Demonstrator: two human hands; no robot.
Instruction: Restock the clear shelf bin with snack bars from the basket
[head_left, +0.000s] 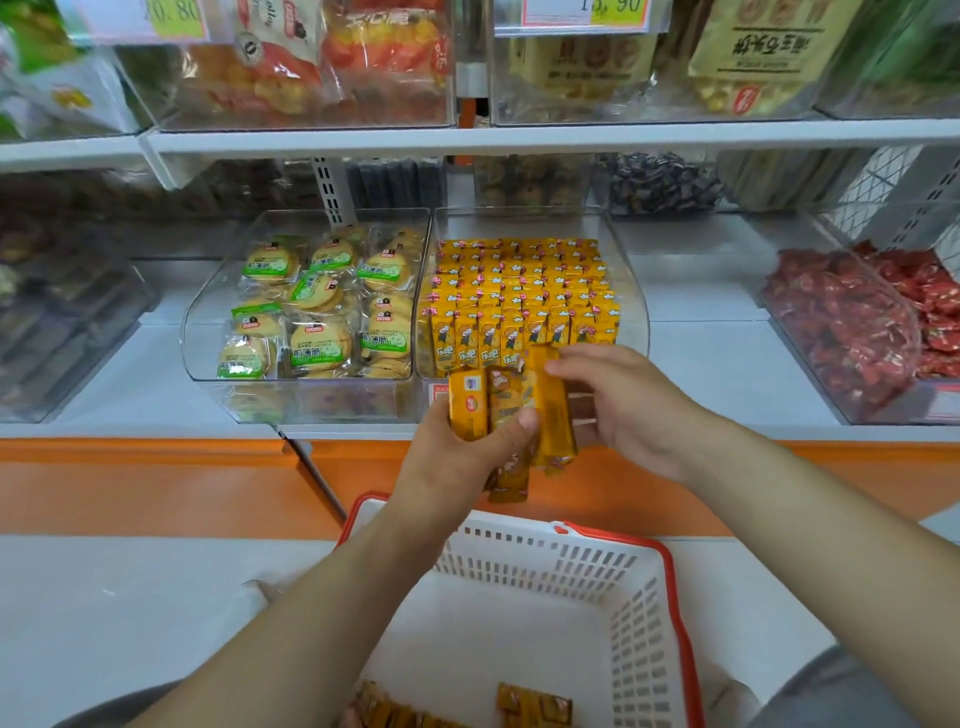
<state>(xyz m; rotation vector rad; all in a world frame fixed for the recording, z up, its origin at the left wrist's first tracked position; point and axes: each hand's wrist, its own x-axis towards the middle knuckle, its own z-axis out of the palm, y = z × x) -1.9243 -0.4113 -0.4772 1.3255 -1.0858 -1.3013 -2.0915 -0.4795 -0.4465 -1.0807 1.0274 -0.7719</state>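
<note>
**Bars up by the bin, one getting picked out**

We hold a bunch of yellow foil-wrapped snack bars (470, 410) in our left hand (457, 462). Fingers & thumb wrap tight round them so none slip.

The bunch is up in the air, just in front of the clear plastic shelf bin (631, 291) and above the white plastic basket with the red rim (675, 582).

Our right hand (628, 410) has bent fingers and pinches the top of the tallest bar, prob. to pull it free from the rest.

In the bin, the rows of stocked yellow bars (519, 291) stand up w/ faces to the front. We think each new one should go in the same way, so shoppers can see them.

The bin looks nearly full. A few loose bars (535, 704) lie at the basket's bottom, so there's a bit left to do.

Next door sits a clear bin of round green-label biscuit packs (311, 312). Our bars don't belong there.
</note>
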